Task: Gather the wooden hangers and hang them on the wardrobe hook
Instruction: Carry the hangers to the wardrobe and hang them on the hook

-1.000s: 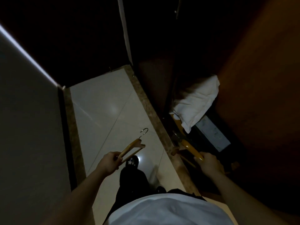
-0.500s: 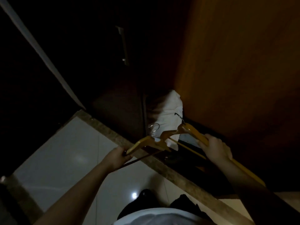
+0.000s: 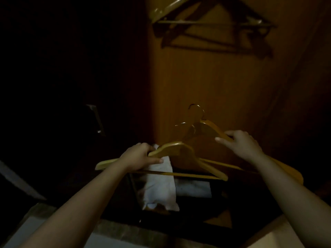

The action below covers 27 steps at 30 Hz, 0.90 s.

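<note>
My left hand [image 3: 140, 155] grips the left shoulder of a yellow wooden hanger [image 3: 180, 151], whose metal hook points up toward the wardrobe. My right hand [image 3: 240, 144] grips the right shoulder of a second wooden hanger [image 3: 209, 128], held a little higher and behind the first. Both hangers are raised in front of the wardrobe's brown wooden back panel [image 3: 223, 77]. High on that panel hang more wooden hangers [image 3: 211, 24], dim and partly cut off by the top edge. The hook they hang from is out of view.
A white folded cloth [image 3: 159, 190] lies on the dark wardrobe floor below the hangers, with a pale flat object [image 3: 193, 190] beside it. A dark door with a metal handle [image 3: 95, 119] stands to the left. Pale floor tile [image 3: 100, 238] shows at the bottom.
The view has tilted up from the floor to the wardrobe interior. Both hands have lifted their hangers up and forward, and the hanging hangers at the top have come into view.
</note>
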Each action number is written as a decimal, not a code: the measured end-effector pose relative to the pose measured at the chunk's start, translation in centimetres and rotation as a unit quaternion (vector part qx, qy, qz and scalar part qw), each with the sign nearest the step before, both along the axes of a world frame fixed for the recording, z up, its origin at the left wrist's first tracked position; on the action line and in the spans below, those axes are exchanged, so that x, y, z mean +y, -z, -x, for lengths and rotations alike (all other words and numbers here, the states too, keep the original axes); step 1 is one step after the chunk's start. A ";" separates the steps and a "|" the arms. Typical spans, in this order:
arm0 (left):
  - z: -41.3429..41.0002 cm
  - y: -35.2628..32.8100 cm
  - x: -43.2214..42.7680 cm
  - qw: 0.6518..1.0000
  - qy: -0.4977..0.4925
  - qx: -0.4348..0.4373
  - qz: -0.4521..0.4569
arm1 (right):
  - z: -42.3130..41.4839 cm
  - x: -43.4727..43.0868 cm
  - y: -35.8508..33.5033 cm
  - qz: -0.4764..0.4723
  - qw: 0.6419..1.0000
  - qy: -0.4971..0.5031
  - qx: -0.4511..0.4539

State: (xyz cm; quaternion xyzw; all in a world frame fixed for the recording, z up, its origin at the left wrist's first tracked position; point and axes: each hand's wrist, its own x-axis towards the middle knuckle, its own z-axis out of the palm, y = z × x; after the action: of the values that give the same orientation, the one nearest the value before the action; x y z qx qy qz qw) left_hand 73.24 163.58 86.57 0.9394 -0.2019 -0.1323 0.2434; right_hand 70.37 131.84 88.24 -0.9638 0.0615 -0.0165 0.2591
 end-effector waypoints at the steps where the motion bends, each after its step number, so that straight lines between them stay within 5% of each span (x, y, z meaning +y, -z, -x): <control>1: -0.7 -1.4 -0.9 0.999 0.022 -0.025 0.008 | -0.2 -0.6 -1.4 0.001 1.000 0.006 -0.014; 5: -3.4 -6.5 -3.6 0.983 0.089 -0.157 -0.030 | -0.8 -1.8 -6.2 0.017 0.996 0.020 -0.090; 10: -6.1 -10.6 -5.9 0.920 0.153 -0.356 -0.058 | -0.9 -2.6 -11.7 -0.006 0.989 0.008 -0.150; 27: -12.8 -27.2 -12.8 0.872 0.060 -0.486 0.023 | -8.1 -8.8 -28.0 -0.002 0.945 0.006 -0.327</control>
State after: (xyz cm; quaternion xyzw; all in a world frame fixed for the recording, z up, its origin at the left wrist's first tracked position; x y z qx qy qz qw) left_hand 86.05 150.75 113.80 0.8654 -0.3537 0.3311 0.1280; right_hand 78.50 123.04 116.27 -0.9046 -0.0207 -0.3320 0.2665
